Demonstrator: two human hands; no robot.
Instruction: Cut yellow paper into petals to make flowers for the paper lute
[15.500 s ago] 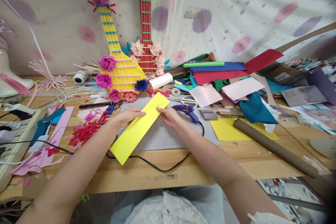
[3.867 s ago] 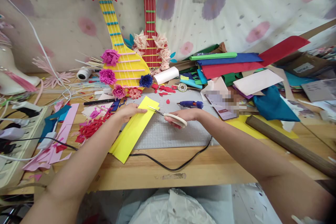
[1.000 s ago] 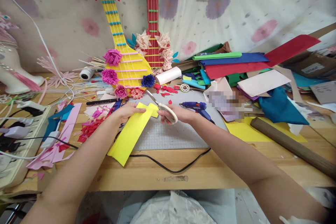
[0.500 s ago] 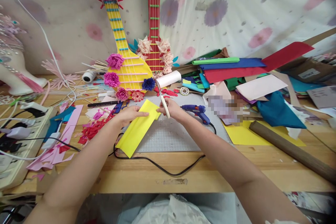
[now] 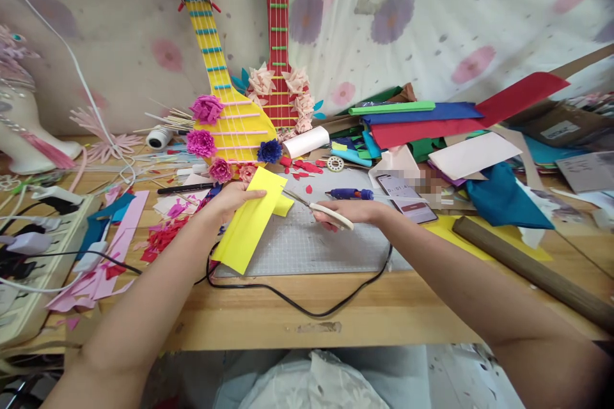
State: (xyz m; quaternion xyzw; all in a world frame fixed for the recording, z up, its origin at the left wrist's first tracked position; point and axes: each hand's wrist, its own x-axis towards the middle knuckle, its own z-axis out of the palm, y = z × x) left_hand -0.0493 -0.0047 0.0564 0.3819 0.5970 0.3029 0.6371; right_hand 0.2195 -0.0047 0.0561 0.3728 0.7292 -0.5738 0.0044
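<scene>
My left hand [image 5: 233, 202] pinches a folded sheet of yellow paper [image 5: 249, 230] near its upper left edge, thumb flat on top. In my right hand [image 5: 336, 212] is a pair of scissors with white handles [image 5: 334, 215]. The blades point left and lie at the paper's upper right edge. A smaller yellow piece [image 5: 283, 206] shows beside that edge, just under the blades; whether it is still joined to the sheet I cannot tell. Beneath both hands lies a grey cutting mat [image 5: 307, 249].
A blue glue gun [image 5: 350, 194] lies behind my right hand, its black cord [image 5: 307, 312] looping along the front. Paper lutes, one yellow [image 5: 240, 121] and one red [image 5: 278, 32], stand at the back. A phone [image 5: 407, 198], coloured paper and a brown roll [image 5: 518, 268] are right; a power strip [image 5: 71, 230] left.
My right hand has turned and shifted right, so the scissors now point left at the paper instead of up. The yellow sheet has risen slightly, and the small yellow piece now shows beside it.
</scene>
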